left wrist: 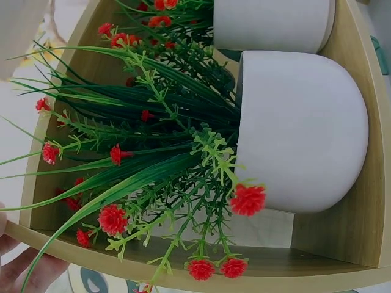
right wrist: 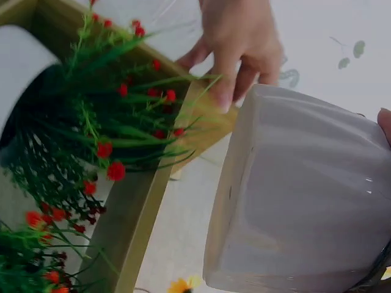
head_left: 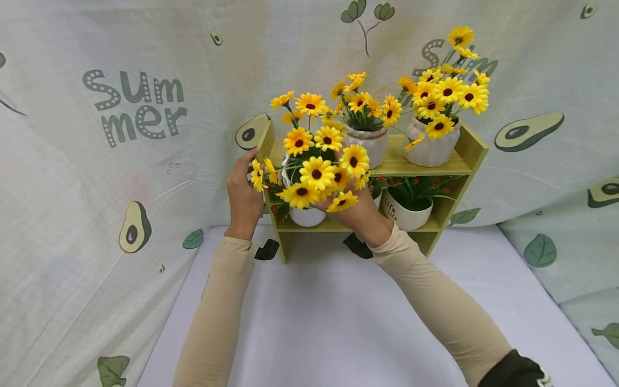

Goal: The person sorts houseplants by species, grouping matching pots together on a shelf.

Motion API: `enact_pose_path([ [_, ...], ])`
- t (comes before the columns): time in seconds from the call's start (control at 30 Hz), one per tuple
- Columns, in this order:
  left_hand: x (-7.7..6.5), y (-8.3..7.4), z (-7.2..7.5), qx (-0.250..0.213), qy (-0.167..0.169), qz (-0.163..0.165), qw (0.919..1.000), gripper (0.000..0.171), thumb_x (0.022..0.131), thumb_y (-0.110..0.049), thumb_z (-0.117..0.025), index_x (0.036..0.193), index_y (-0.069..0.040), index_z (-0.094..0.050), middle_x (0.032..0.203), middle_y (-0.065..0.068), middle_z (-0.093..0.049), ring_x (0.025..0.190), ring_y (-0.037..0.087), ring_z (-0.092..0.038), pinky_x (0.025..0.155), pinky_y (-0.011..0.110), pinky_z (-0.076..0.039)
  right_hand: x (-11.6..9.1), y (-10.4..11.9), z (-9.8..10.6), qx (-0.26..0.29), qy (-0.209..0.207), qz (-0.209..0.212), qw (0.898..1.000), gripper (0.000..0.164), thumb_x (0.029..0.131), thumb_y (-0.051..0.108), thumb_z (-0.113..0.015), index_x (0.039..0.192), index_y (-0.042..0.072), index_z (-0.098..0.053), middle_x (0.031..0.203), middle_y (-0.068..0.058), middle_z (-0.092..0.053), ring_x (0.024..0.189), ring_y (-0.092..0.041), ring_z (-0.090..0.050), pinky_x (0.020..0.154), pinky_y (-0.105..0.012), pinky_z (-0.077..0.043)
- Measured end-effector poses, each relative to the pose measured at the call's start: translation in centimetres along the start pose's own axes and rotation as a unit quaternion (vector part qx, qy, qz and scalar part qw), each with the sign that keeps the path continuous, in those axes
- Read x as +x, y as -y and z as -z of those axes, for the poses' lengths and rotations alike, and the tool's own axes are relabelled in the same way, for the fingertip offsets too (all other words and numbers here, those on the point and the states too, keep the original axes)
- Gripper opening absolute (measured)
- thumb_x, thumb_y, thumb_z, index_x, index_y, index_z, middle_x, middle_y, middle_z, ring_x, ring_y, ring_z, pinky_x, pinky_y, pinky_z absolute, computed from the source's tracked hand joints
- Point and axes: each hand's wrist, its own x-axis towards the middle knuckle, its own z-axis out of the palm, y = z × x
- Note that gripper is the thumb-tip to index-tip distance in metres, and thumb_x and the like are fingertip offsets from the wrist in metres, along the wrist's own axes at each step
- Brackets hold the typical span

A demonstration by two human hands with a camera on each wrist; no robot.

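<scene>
My left hand (head_left: 243, 196) grips the upper left side of a two-tier wooden shelf (head_left: 338, 226), its fingers over the panel's edge. With my right hand (head_left: 360, 207) I hold a white ceramic pot (right wrist: 311, 195) of yellow artificial daisies (head_left: 316, 173) at the upper tier's left end. In the right wrist view the pot is tilted beside the shelf edge, and only a bit of my thumb or finger shows. The daisies hide much of the right hand in the head view. Below, a white pot (left wrist: 299, 131) with red flowers and grass stands on the lower tier.
Two more daisy pots, a middle one (head_left: 369, 145) and a right one (head_left: 432, 145), stand on the upper tier. A lettered white pot (head_left: 408, 215) sits lower right. Behind hangs a printed cloth (head_left: 203, 177); a pale tabletop (head_left: 338, 312) lies in front.
</scene>
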Motion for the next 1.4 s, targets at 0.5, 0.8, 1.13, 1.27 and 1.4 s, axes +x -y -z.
enact_pose_path([
  [0.5, -0.1, -0.1, 0.1, -0.003, -0.001, -0.019, 0.9998, 0.036, 0.093, -0.017, -0.055, 0.129, -0.015, -0.053, 0.122, 0.004, -0.057, 0.095, 0.023, -0.062, 0.06, 0.033, -0.053, 6.8, -2.6, -2.4, -0.007, -0.141, -0.029, 0.99, 0.066, 0.067, 0.045, -0.081, 0.119, 0.012, -0.059, 0.114, 0.001, -0.059, 0.112, -0.009, -0.049, 0.094, -0.023, -0.037],
  [0.8, -0.1, 0.1, -0.1, -0.012, -0.008, -0.016, 0.9998, 0.036, 0.093, -0.018, -0.056, 0.129, -0.017, -0.054, 0.122, 0.001, -0.057, 0.093, 0.021, -0.062, 0.061, 0.032, -0.054, 8.6, -3.2, -3.6, -0.104, -0.091, -0.111, 0.984, 0.067, 0.07, 0.059, -0.071, 0.123, 0.021, -0.057, 0.115, 0.006, -0.059, 0.113, -0.009, -0.049, 0.096, -0.03, -0.037],
  [1.13, 0.0, -0.1, -0.1, -0.014, -0.015, -0.029, 0.9994, 0.036, 0.092, -0.012, -0.057, 0.128, -0.013, -0.055, 0.121, 0.004, -0.058, 0.092, 0.023, -0.063, 0.058, 0.033, -0.053, 9.4, -4.4, -4.1, -0.057, -0.085, -0.212, 0.972, 0.081, 0.066, 0.069, -0.067, 0.126, 0.018, -0.051, 0.115, 0.003, -0.061, 0.104, -0.017, -0.058, 0.084, -0.035, -0.045],
  [1.27, 0.0, -0.1, -0.1, -0.018, -0.014, -0.024, 0.9995, 0.036, 0.092, -0.012, -0.057, 0.128, -0.013, -0.055, 0.122, 0.002, -0.057, 0.093, 0.023, -0.062, 0.058, 0.035, -0.053, 9.3, -4.7, -4.2, -0.057, -0.095, -0.208, 0.972, 0.08, 0.067, 0.069, -0.066, 0.124, 0.015, -0.052, 0.108, 0.0, -0.063, 0.095, -0.021, -0.062, 0.076, -0.037, -0.049],
  [1.4, 0.0, 0.0, -0.1, -0.016, -0.013, -0.024, 0.9995, 0.035, 0.093, -0.014, -0.056, 0.128, -0.011, -0.055, 0.122, 0.003, -0.057, 0.093, 0.023, -0.062, 0.059, 0.034, -0.053, 9.1, -4.8, -4.3, -0.057, -0.102, -0.196, 0.974, 0.074, 0.069, 0.069, -0.064, 0.12, 0.016, -0.056, 0.104, 0.0, -0.064, 0.092, -0.019, -0.063, 0.071, -0.037, -0.051],
])
